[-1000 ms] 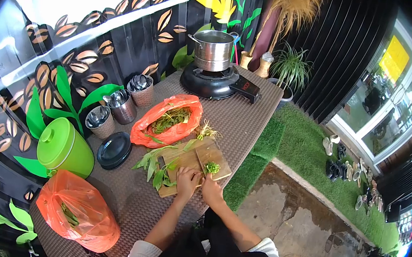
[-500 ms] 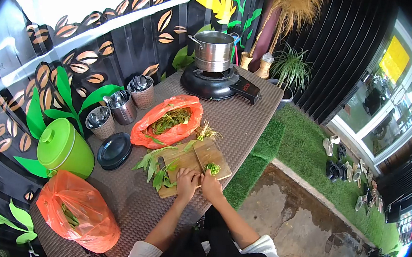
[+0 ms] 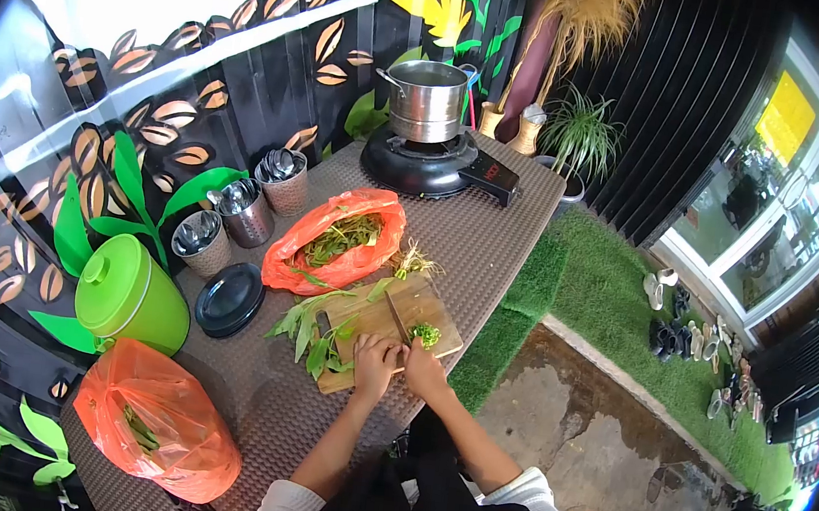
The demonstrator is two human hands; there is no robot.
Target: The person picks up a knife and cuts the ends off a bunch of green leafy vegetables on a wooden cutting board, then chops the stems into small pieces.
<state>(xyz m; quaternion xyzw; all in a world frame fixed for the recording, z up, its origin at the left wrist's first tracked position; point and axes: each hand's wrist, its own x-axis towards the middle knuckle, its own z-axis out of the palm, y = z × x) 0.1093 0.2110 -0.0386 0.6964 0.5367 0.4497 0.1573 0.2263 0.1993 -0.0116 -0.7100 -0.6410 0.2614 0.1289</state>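
On the wooden cutting board (image 3: 432, 303), my right hand (image 3: 425, 372) is closed round the handle of a knife (image 3: 397, 316), its blade pointing away from me. A small pile of chopped greens (image 3: 425, 335) lies right beside the blade. My left hand (image 3: 375, 362) rests at the board's near side, fingers curled over leafy greens (image 3: 319, 331); their leaves spread past the board's left edge. The stems under those fingers are mostly hidden. Cut root ends (image 3: 417, 259) lie by the board's far edge. Behind it, an open orange plastic bag (image 3: 278, 267) holds more greens.
A steel pot (image 3: 427, 108) stands on a black portable stove (image 3: 408, 171) at the table's far end. Along the wall are cutlery holders (image 3: 246, 218), dark plates (image 3: 230, 299) and a green lidded container (image 3: 126, 296). Another orange bag (image 3: 186, 432) sits near left.
The knife blade has turned slightly and shows more of its side. Both hands stay almost where they were, and the greens look the same.
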